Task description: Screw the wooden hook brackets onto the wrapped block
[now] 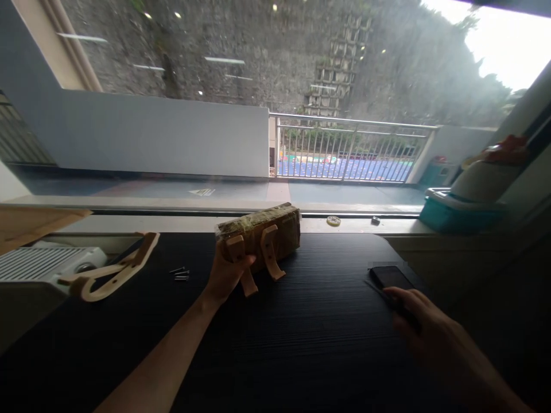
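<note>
At the far edge of the tabletop (310,332), my left grip (224,275) clamps a block (289,232).
Brownish, wrinkled, glossy, it has two curved wooden pieces (268,250) against its face; my right grip (419,315) encloses a dark-handled tool (405,314).

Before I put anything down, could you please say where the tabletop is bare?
Bare tabletop lies between the taped block and right hand, and between the screws and left forearm. Crowded: around the dark tool, black slab and brackets by the block.

Black grained tabletop (301,332), loose screws (181,279), flat dark phone (392,277)
</note>
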The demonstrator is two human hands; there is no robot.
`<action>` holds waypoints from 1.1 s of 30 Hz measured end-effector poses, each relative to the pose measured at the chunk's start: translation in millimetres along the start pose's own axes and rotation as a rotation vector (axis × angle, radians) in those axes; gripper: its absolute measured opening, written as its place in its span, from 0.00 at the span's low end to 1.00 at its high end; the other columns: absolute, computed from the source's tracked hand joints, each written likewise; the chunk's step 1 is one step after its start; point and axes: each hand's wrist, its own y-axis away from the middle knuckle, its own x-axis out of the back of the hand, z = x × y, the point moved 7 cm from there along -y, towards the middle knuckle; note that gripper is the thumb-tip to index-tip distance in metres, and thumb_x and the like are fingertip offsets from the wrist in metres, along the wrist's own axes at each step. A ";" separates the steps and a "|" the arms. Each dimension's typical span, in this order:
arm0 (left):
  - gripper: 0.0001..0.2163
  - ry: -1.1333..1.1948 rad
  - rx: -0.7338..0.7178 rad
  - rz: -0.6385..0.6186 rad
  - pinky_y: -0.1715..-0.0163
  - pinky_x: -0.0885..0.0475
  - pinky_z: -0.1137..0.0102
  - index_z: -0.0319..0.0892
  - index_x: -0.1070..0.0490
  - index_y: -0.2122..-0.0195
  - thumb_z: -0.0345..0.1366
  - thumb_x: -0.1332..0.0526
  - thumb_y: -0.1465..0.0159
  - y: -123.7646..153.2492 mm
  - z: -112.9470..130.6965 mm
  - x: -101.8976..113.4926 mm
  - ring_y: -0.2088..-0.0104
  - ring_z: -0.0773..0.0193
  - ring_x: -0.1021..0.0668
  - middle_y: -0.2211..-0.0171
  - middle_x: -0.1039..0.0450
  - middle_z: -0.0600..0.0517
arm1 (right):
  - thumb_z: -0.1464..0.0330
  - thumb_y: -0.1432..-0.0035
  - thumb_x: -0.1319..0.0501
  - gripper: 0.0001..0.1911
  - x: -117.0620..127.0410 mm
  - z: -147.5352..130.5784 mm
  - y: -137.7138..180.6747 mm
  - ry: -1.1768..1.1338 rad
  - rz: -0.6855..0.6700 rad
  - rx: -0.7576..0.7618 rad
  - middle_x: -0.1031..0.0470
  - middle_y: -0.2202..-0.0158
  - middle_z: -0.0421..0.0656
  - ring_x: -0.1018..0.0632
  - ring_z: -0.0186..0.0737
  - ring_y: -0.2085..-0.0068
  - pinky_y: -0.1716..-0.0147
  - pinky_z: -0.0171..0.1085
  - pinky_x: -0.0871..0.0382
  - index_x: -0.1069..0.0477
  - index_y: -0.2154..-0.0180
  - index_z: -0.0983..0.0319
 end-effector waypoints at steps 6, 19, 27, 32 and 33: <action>0.23 -0.090 0.004 -0.051 0.70 0.32 0.69 0.40 0.35 0.61 0.34 0.30 0.59 -1.7 8.0 -3.3 0.70 0.63 0.27 0.71 0.32 0.56 | 0.77 0.48 0.50 0.22 -33.5 -125.3 -43.8 -0.191 -0.147 0.342 0.30 0.58 0.45 0.26 0.36 0.63 0.64 0.35 0.33 0.35 0.51 0.61; 0.24 -0.038 0.062 -0.048 0.66 0.30 0.66 0.40 0.34 0.58 0.35 0.30 0.56 -4.6 10.4 1.5 0.64 0.57 0.24 0.67 0.26 0.51 | 0.68 0.39 0.51 0.17 -61.6 -158.5 -56.1 -0.127 0.079 0.520 0.28 0.67 0.42 0.28 0.32 0.74 0.78 0.31 0.40 0.34 0.50 0.58; 0.24 -0.030 0.062 -0.042 0.63 0.30 0.65 0.41 0.35 0.57 0.36 0.31 0.55 -4.4 6.6 0.6 0.62 0.57 0.24 0.64 0.26 0.51 | 0.70 0.38 0.52 0.17 -65.0 -167.3 -52.6 -0.049 0.091 0.577 0.31 0.72 0.41 0.28 0.33 0.74 0.76 0.33 0.41 0.32 0.51 0.63; 0.23 -0.046 0.068 -0.029 0.62 0.31 0.64 0.42 0.35 0.58 0.36 0.30 0.56 -4.0 4.2 1.8 0.61 0.57 0.25 0.64 0.27 0.52 | 0.70 0.37 0.53 0.17 -66.9 -169.0 -52.3 -0.050 0.053 0.567 0.31 0.72 0.41 0.28 0.33 0.73 0.75 0.33 0.40 0.32 0.50 0.63; 0.23 -0.048 0.070 -0.026 0.62 0.31 0.64 0.42 0.35 0.58 0.36 0.30 0.56 -3.6 4.2 2.0 0.61 0.57 0.25 0.64 0.27 0.52 | 0.70 0.37 0.53 0.17 -67.3 -169.7 -52.4 -0.048 0.050 0.567 0.31 0.72 0.41 0.28 0.33 0.73 0.75 0.33 0.40 0.32 0.50 0.63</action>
